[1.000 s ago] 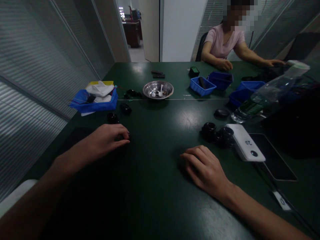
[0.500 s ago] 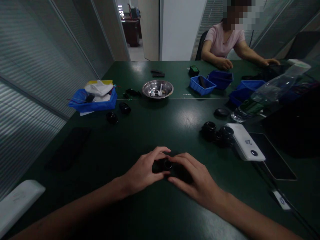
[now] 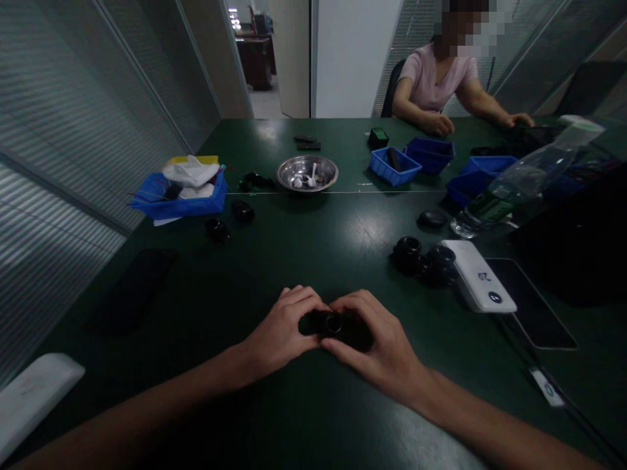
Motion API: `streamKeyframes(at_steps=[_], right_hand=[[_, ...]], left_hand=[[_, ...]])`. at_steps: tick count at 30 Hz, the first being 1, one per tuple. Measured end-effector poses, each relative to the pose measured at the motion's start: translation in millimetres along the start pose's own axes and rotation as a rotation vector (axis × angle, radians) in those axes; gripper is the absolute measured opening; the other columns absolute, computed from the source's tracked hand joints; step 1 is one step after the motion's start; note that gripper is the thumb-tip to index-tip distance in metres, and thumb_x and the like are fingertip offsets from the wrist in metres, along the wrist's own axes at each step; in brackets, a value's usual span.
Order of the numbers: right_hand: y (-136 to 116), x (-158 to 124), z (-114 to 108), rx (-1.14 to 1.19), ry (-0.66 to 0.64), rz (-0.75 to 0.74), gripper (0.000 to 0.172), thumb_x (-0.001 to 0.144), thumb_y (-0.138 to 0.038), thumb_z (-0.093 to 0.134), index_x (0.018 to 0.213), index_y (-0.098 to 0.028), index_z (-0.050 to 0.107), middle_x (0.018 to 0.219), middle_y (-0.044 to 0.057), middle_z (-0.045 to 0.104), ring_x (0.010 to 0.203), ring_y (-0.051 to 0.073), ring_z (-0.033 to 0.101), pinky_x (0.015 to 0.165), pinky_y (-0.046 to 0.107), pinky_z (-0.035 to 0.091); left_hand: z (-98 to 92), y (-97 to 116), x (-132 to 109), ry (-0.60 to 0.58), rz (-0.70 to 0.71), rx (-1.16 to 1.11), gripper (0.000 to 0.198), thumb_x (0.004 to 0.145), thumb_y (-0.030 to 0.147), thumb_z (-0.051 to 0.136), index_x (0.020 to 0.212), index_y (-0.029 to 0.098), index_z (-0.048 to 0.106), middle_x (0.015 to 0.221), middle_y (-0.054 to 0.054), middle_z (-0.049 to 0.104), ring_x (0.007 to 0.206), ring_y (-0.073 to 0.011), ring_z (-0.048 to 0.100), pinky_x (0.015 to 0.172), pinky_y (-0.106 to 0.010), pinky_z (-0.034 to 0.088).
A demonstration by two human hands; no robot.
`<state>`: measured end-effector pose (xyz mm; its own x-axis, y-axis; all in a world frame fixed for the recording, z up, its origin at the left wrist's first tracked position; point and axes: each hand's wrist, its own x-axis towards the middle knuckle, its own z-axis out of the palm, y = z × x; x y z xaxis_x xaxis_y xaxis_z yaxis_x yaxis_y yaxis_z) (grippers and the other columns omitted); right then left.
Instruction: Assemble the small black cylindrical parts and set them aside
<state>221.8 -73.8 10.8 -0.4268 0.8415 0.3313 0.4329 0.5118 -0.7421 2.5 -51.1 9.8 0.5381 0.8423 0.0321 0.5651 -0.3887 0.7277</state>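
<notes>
Both my hands meet at the near middle of the dark green table [image 3: 304, 241]. My left hand [image 3: 281, 329] and my right hand [image 3: 377, 346] are closed from either side on a small black cylindrical part [image 3: 330, 324] with a round opening facing me. Two similar black parts [image 3: 420, 256] stand to the right, beside a white box [image 3: 479, 277]. Two more small black parts [image 3: 217, 229] lie further off on the left.
A steel bowl [image 3: 307, 172] sits mid-table, a blue tray with white cloth [image 3: 179, 192] at left, several blue bins [image 3: 394, 166] and a plastic bottle [image 3: 519, 179] at right. A phone [image 3: 533, 312] lies right, a dark flat object [image 3: 134, 287] left. Another person [image 3: 441, 78] works across the table.
My left hand brought a black part from the left to the middle and joined my right hand there. Both hands now grip it more closely than half a second ago.
</notes>
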Motion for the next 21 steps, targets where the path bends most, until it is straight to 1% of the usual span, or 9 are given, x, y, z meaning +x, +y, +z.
streamKeyframes(at_steps=[3, 6, 9, 11, 14, 15, 17, 19, 21], right_hand=[[-0.2, 4.6, 0.6, 0.014, 0.013, 0.000, 0.025, 0.093, -0.038, 0.076, 0.106, -0.021, 0.062, 0.100, 0.007, 0.066, 0.088, 0.021, 0.065, 0.076, 0.036, 0.057], [-1.3, 6.4, -3.9, 0.067, -0.065, -0.056, 0.022, 0.098, -0.028, 0.068, 0.119, -0.022, 0.064, 0.110, 0.009, 0.067, 0.100, 0.023, 0.065, 0.085, 0.038, 0.058], [-1.4, 5.8, -6.5, 0.075, -0.103, -0.095, 0.035, 0.098, -0.023, 0.065, 0.132, -0.024, 0.060, 0.119, 0.009, 0.067, 0.109, 0.024, 0.063, 0.093, 0.041, 0.056], [-0.6, 5.6, -5.0, 0.051, -0.046, -0.073, 0.036, 0.095, -0.028, 0.072, 0.128, -0.023, 0.060, 0.118, 0.010, 0.066, 0.108, 0.025, 0.063, 0.090, 0.041, 0.056], [0.4, 6.1, -1.8, 0.037, 0.017, -0.032, 0.028, 0.092, -0.033, 0.077, 0.111, -0.021, 0.061, 0.106, 0.008, 0.065, 0.097, 0.023, 0.064, 0.081, 0.037, 0.056], [0.4, 6.3, -1.3, 0.048, 0.012, -0.036, 0.024, 0.093, -0.032, 0.075, 0.109, -0.021, 0.060, 0.104, 0.007, 0.065, 0.094, 0.022, 0.063, 0.080, 0.037, 0.055], [0.2, 6.2, -1.2, 0.083, -0.025, -0.066, 0.020, 0.096, -0.025, 0.069, 0.113, -0.022, 0.059, 0.106, 0.007, 0.065, 0.096, 0.022, 0.063, 0.084, 0.038, 0.055], [0.5, 5.4, -1.2, 0.100, -0.049, -0.095, 0.029, 0.095, -0.020, 0.066, 0.123, -0.022, 0.057, 0.113, 0.008, 0.065, 0.103, 0.023, 0.062, 0.089, 0.040, 0.054], [2.0, 4.0, -0.2, 0.079, -0.028, -0.101, 0.038, 0.093, -0.023, 0.070, 0.128, -0.022, 0.054, 0.116, 0.009, 0.064, 0.107, 0.024, 0.061, 0.090, 0.041, 0.054]], left_hand=[[-0.1, 1.6, 0.1, -0.012, 0.002, 0.011, 0.022, 0.085, 0.025, 0.085, 0.093, 0.020, 0.065, 0.102, 0.000, 0.068, 0.098, -0.0227, 0.061, 0.092, -0.041, 0.039], [-0.9, 3.6, -0.3, -0.035, -0.014, 0.016, 0.020, 0.086, 0.020, 0.083, 0.096, 0.020, 0.065, 0.104, 0.000, 0.068, 0.100, -0.0229, 0.061, 0.093, -0.041, 0.039], [-1.6, 4.4, -0.3, -0.048, -0.022, 0.023, 0.020, 0.088, 0.017, 0.080, 0.101, 0.021, 0.066, 0.108, -0.001, 0.068, 0.103, -0.0238, 0.060, 0.095, -0.042, 0.039], [-1.4, 4.0, -0.2, -0.051, -0.014, 0.026, 0.020, 0.089, 0.019, 0.079, 0.103, 0.022, 0.065, 0.110, -0.002, 0.068, 0.104, -0.0244, 0.060, 0.095, -0.043, 0.040], [-0.6, 2.9, -0.7, -0.043, 0.012, 0.033, 0.019, 0.090, 0.024, 0.079, 0.102, 0.022, 0.065, 0.110, -0.002, 0.068, 0.103, -0.0245, 0.060, 0.094, -0.043, 0.041], [-0.3, 2.6, -1.0, -0.039, 0.018, 0.039, 0.019, 0.090, 0.024, 0.079, 0.102, 0.021, 0.064, 0.110, -0.002, 0.068, 0.103, -0.0245, 0.060, 0.094, -0.043, 0.041], [0.2, 1.9, -1.8, -0.042, 0.024, 0.051, 0.021, 0.088, 0.019, 0.078, 0.103, 0.021, 0.063, 0.111, -0.003, 0.067, 0.104, -0.0245, 0.060, 0.095, -0.043, 0.041], [0.8, 0.8, -2.4, -0.044, 0.033, 0.059, 0.022, 0.088, 0.014, 0.077, 0.104, 0.020, 0.063, 0.112, -0.003, 0.067, 0.105, -0.0245, 0.060, 0.096, -0.042, 0.042], [1.8, -1.0, -2.5, -0.036, 0.051, 0.063, 0.023, 0.089, 0.016, 0.077, 0.107, 0.021, 0.064, 0.112, -0.003, 0.067, 0.105, -0.0246, 0.059, 0.095, -0.042, 0.042]])
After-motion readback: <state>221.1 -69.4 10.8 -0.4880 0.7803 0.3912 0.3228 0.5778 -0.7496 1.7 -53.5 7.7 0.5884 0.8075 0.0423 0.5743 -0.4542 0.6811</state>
